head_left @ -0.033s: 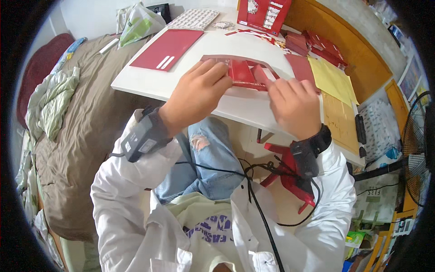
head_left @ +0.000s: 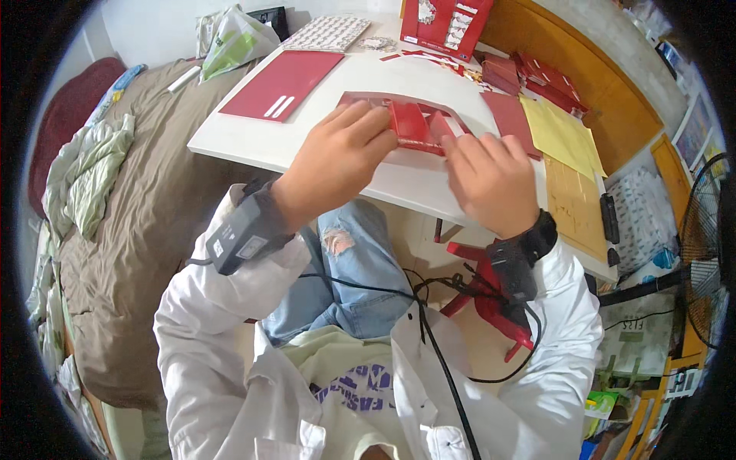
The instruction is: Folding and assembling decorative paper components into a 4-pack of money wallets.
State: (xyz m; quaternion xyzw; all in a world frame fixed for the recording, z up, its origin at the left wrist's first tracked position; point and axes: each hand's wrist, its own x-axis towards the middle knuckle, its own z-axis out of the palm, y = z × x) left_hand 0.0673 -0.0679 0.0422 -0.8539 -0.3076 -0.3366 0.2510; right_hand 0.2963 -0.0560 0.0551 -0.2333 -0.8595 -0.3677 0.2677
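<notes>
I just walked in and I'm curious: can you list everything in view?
Table: one, white, centre
Folded piece: one, red, table's front
Flat board: one, red, table's left
Patterned sheet: one, white, table's back left
Upright box: one, red, table's back
Scraps: several, red-white, before box
Plain sheet: one, yellow, table's right
Bed: one, brown cover, left
Bag: one, white-green, bed's far end
Stool: one, red, below table
Fan: one, black, far right
Cables: several, black, lower centre
Wristbands: two, black, one per wrist
Left hand: one, bare, piece's left end
Right hand: one, bare, piece's right end
</notes>
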